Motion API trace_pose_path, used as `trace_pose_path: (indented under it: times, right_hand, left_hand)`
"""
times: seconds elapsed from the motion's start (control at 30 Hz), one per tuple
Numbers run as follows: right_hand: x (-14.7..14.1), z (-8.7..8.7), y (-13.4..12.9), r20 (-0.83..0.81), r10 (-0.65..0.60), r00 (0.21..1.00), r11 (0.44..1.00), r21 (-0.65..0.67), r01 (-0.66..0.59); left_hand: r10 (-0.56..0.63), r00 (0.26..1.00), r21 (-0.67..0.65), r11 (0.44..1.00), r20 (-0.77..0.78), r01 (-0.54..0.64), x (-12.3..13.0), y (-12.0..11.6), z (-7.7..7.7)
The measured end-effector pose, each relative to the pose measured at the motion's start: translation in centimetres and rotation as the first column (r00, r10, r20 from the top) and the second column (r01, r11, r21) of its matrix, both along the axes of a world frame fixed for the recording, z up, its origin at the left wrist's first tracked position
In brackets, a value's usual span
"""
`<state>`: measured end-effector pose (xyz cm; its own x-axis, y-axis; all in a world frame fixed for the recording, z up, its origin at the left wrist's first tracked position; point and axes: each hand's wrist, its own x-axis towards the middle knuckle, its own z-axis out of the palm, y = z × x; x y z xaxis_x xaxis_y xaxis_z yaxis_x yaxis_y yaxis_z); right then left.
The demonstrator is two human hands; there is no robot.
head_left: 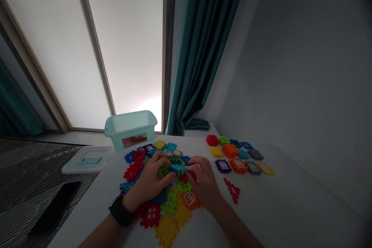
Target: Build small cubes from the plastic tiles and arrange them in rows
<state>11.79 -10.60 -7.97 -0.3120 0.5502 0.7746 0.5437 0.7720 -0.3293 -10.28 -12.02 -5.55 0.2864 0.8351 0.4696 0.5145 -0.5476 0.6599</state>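
Over a heap of colourful notched plastic building tiles, my left hand is spread, its thumb and curled fingers apart around a green tile that seems to lie in the heap. From the other side, the fingertips of my right hand pinch the edge of a light blue tile. Below the hands lie an orange window tile, a red window tile and a yellow tile. Parts of the heap are hidden under both hands.
Stacked and single tiles stand in rows to the right, including an orange stack; a red triangular piece lies nearer. A mint plastic bin stands at the back left, beside its clear lid. A black phone rests farther left.
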Motion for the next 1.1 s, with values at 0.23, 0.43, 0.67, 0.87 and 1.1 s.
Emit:
trace_pose_path:
  times: [0.23,0.43,0.67,0.87,1.1]
  right_hand:
    - [-0.4,0.5,-0.4,0.127,0.013,0.992,0.991,0.131,-0.030]
    - [-0.4,0.1,-0.5,0.092,0.043,0.995,0.999,0.006,-0.044]
    - [-0.2,-0.3,-0.3,0.081,0.032,0.996,0.999,-0.040,-0.029]
    - [-0.2,-0.1,-0.3,0.113,0.031,0.993,0.999,-0.017,-0.030]
    - [-0.3,0.0,-0.7,0.113,-0.003,0.994,0.998,-0.059,0.010]
  left_hand:
    - [-0.018,1.000,-0.025,1.000,-0.002,0.018,0.0,0.1,-0.2]
    - [-0.023,1.000,0.072,0.997,-0.014,0.024,-0.5,0.3,-0.4]
    - [0.022,0.994,0.204,0.979,-0.103,-0.001,-1.1,0.7,-1.5]
    - [0.073,0.984,0.266,0.964,-0.164,-0.027,-1.0,0.9,-1.9]
    - [0.076,0.982,0.277,0.961,-0.175,-0.025,-0.7,0.6,-1.9]
